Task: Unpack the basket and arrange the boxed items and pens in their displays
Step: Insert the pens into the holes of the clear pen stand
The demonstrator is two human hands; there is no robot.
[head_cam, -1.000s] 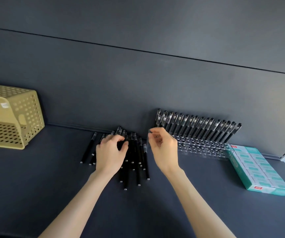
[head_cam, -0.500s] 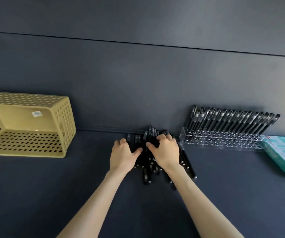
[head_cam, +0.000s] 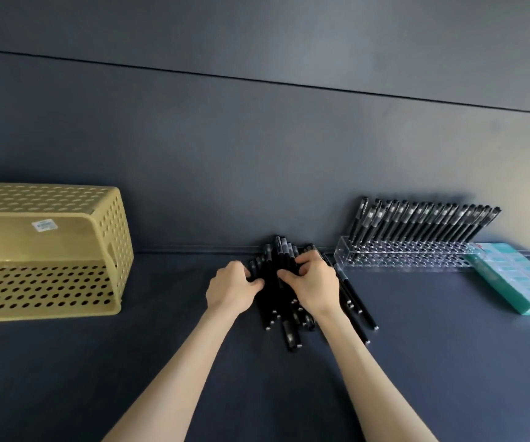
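A pile of loose black pens (head_cam: 284, 314) lies on the dark shelf near the back wall. My left hand (head_cam: 230, 287) presses on the pile's left side, fingers curled against the pens. My right hand (head_cam: 313, 283) covers the right side, fingertips pinching pens near the top of the pile. A clear acrylic pen rack (head_cam: 400, 255) stands to the right with a back row of black pens (head_cam: 423, 224) leaning in it. A teal carton of boxed items (head_cam: 521, 282) lies flat at the far right. The yellow perforated basket (head_cam: 46, 250) lies tipped on its side at the left, with nothing inside.
The dark back wall (head_cam: 257, 154) rises right behind the pile and the rack. Bare dark shelf surface (head_cam: 161, 362) stretches between the basket and the pens and in front of the rack. A pale edge shows at the far right beyond the carton.
My right hand came back from the rack to the pile and both hands now bunch the pens together. The view has shifted left, so the basket shows more fully.
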